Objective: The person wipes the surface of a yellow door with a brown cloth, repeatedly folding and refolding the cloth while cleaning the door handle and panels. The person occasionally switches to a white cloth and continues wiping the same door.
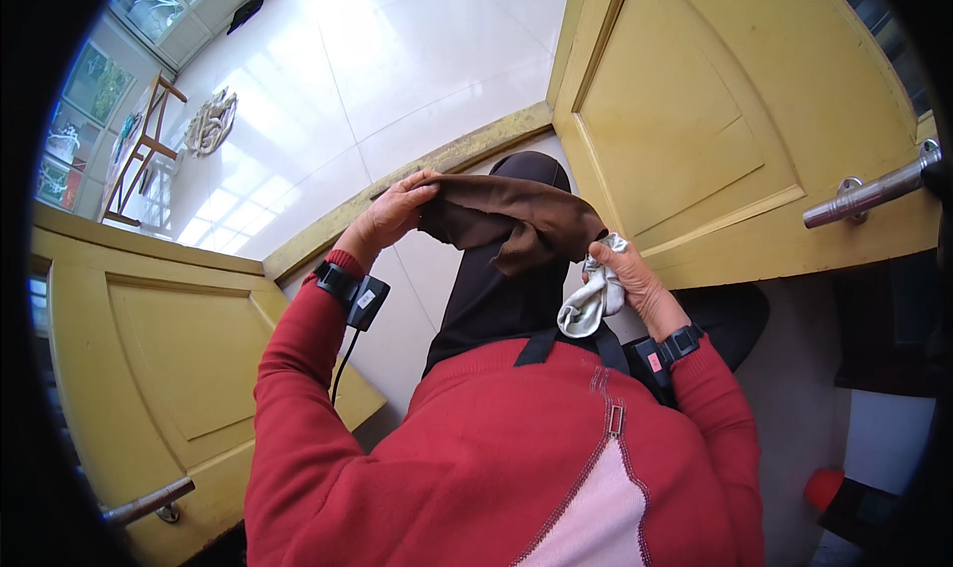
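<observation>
A brown piece of cloth (514, 206) is stretched between my two hands, above my knee in dark trousers (499, 299). My left hand (398, 209) pinches its left end between thumb and fingers. At the other end, my right hand (633, 276) grips the cloth's edge together with a bunched, whitish patterned cloth (595, 291). A loop of that pale cloth hangs below my right thumb. The brown cloth sags in the middle, with a fold drooping down.
Yellow wooden doors stand at both sides, the right door (685, 113) and the left door (186, 343), each with a metal handle. A worn wooden threshold (417, 172) crosses in front. Beyond it are a wooden bench (149, 146) and a crumpled cloth (212, 122) on the tiled floor (417, 60).
</observation>
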Demonstrator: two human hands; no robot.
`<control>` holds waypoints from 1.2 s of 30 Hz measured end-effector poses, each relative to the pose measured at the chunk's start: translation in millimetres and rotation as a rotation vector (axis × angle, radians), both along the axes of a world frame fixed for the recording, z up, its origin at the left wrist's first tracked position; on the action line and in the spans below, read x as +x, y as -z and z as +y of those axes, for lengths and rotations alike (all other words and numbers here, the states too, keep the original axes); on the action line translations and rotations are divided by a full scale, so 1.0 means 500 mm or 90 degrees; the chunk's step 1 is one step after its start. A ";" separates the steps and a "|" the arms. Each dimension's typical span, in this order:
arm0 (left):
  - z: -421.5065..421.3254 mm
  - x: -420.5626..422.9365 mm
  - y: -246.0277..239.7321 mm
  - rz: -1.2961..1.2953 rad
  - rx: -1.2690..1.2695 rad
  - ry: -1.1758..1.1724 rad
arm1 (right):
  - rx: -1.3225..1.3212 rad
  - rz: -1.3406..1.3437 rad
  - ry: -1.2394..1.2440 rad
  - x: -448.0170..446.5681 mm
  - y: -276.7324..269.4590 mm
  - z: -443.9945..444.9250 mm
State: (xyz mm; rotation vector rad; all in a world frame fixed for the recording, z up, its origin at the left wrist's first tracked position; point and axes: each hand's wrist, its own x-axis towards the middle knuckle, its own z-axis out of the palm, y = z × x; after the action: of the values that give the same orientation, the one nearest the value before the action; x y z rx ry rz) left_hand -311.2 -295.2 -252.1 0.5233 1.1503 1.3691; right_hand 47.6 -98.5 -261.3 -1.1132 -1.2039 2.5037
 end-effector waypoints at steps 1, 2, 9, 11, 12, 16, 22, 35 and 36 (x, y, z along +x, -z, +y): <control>-0.002 0.002 -0.004 0.000 -0.022 -0.011 | 0.018 0.016 0.007 -0.007 -0.002 0.001; -0.001 0.003 -0.009 0.029 -0.010 -0.023 | 0.034 0.007 0.025 -0.017 -0.006 -0.001; 0.005 -0.012 -0.060 0.082 0.033 -0.135 | 0.020 0.130 -0.016 -0.005 -0.119 0.020; 0.009 -0.011 -0.059 0.091 0.007 -0.161 | 0.056 0.076 -0.028 -0.017 -0.124 0.023; 0.012 -0.008 -0.053 0.120 -0.037 -0.150 | 0.054 0.071 -0.001 -0.026 -0.119 0.019; 0.014 -0.003 -0.018 0.191 -0.101 -0.182 | 0.082 -0.021 0.075 -0.030 -0.090 0.008; 0.011 -0.007 0.010 0.264 -0.073 -0.179 | 0.044 0.072 0.091 -0.006 -0.088 0.013; -0.001 0.246 -0.130 1.096 0.265 0.331 | 0.022 0.062 0.049 -0.002 -0.106 0.031; 0.001 0.254 -0.130 1.116 0.314 0.288 | 0.025 0.075 0.049 -0.001 -0.106 0.030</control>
State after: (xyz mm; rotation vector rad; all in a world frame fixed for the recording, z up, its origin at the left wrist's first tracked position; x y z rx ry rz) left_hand -184.4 -294.8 -186.9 2.4428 1.7509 0.5113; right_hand 47.1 -83.2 -208.1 -0.9689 -1.1522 2.4396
